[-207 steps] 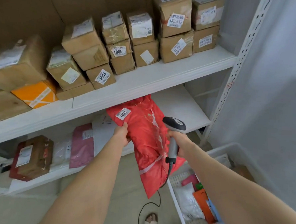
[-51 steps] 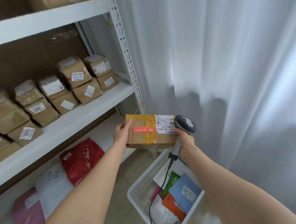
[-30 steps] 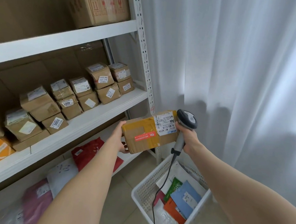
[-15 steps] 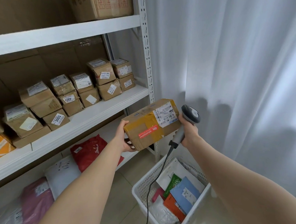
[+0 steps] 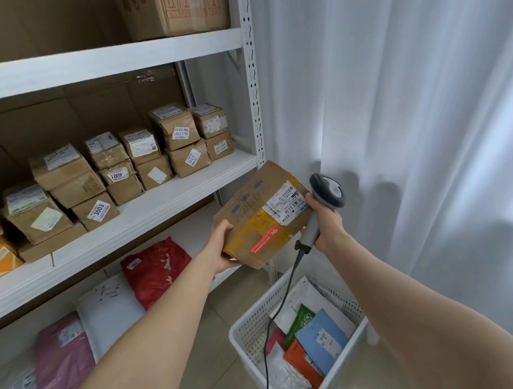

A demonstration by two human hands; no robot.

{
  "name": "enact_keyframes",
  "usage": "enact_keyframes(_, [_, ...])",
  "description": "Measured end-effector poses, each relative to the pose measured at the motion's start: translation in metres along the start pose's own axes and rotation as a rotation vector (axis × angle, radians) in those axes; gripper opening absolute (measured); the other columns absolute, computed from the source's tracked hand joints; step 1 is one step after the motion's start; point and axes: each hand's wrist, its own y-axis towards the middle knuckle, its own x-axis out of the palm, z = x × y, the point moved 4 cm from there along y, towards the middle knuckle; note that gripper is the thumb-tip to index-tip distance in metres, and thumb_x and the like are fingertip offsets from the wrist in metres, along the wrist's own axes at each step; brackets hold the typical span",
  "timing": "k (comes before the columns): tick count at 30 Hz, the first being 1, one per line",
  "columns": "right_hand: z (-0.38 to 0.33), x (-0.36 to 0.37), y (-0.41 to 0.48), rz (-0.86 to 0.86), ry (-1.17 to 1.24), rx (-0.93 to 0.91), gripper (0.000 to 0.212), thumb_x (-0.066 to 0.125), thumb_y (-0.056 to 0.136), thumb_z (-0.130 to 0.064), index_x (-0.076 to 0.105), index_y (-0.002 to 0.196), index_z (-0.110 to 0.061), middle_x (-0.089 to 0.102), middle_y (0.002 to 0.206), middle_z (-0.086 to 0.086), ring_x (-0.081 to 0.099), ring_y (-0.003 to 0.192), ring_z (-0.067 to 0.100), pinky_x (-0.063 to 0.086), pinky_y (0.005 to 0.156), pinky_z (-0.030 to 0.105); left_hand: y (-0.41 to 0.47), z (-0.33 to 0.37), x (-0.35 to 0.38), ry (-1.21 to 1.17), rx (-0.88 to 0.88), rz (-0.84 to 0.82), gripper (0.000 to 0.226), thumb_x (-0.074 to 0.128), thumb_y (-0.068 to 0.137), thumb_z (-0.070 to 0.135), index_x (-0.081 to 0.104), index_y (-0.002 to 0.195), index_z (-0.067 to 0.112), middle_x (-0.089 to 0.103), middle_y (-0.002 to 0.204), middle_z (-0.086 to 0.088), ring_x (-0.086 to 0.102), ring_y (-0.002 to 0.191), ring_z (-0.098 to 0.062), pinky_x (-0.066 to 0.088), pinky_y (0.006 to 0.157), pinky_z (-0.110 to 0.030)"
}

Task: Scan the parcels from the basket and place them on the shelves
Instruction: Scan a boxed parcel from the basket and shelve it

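**Parcel tilted up for the scanner, shelf waiting at nine o'clock**

The left fingers clench the near corner of the cardboard parcel. The thumb lies over its top face and the rest tuck out of sight beneath, so the left hand carries the weight from below. The right fingers wrap tight round the grip of the scanner. One fingertip sits at the parcel's far edge, though I cannot tell whether it touches. The right hand holds the scanner head just beside the parcel's two o'clock corner.

The parcel hangs in mid-air, tipped so that its white shipping label faces up towards the scanner and the wearer. That tilt looks chosen to give a clear reading angle. The scanner cable drops from the grip towards six o'clock, past the white basket on the floor, where more flat mailers lie waiting.

At nine o'clock from the parcel runs the middle shelf. Small boxes stand in a stacked row there, numbered stickers facing out, with bare board along the front. That would be the likely resting place, judging by the kind of parcel. A red bag lies on the lower shelf at seven o'clock.
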Motion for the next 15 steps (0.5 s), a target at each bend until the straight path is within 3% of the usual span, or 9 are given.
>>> enact_keyframes(2, [0.001, 0.003, 0.002, -0.01, 0.009, -0.004, 0.037, 0.074, 0.083, -0.027, 0.061, 0.116, -0.014, 0.071, 0.108, 0.01, 0.067, 0.098, 0.03, 0.054, 0.089, 0.049, 0.001, 0.002, 0.001, 0.105, 0.098, 0.074, 0.045, 0.047, 0.092, 0.025, 0.035, 0.136, 0.025, 0.056, 0.104, -0.011, 0.059, 0.094, -0.028, 0.055, 0.077, -0.046])
enact_keyframes(4, [0.001, 0.006, 0.002, -0.032, 0.011, 0.018, 0.044, 0.074, 0.082, -0.034, 0.061, 0.12, -0.016, 0.071, 0.11, 0.009, 0.067, 0.101, 0.03, 0.052, 0.092, 0.052, -0.003, 0.0, 0.006, 0.116, 0.085, 0.082, 0.037, 0.045, 0.094, 0.027, 0.045, 0.13, 0.018, 0.056, 0.097, -0.01, 0.058, 0.088, -0.024, 0.054, 0.069, -0.037])
enact_keyframes(9, [0.004, 0.013, 0.002, -0.157, -0.023, 0.066, 0.044, 0.07, 0.085, -0.038, 0.061, 0.123, -0.017, 0.07, 0.116, 0.008, 0.067, 0.103, 0.03, 0.054, 0.088, 0.05, -0.006, -0.008, 0.015, 0.026, -0.005, -0.014, 0.029, 0.053, 0.09, 0.05, 0.057, 0.101, 0.024, 0.058, 0.102, -0.01, 0.058, 0.096, -0.026, 0.052, 0.076, -0.038])
enact_keyframes(15, [0.006, 0.019, 0.002, -0.13, -0.116, 0.066, 0.044, 0.073, 0.083, -0.037, 0.061, 0.121, -0.019, 0.071, 0.113, 0.004, 0.065, 0.106, 0.031, 0.048, 0.095, 0.055, -0.001, -0.005, 0.017, 0.101, 0.016, -0.043, 0.061, 0.054, 0.078, 0.071, 0.05, 0.12, 0.028, 0.057, 0.116, -0.009, 0.054, 0.107, -0.028, 0.049, 0.09, -0.046])
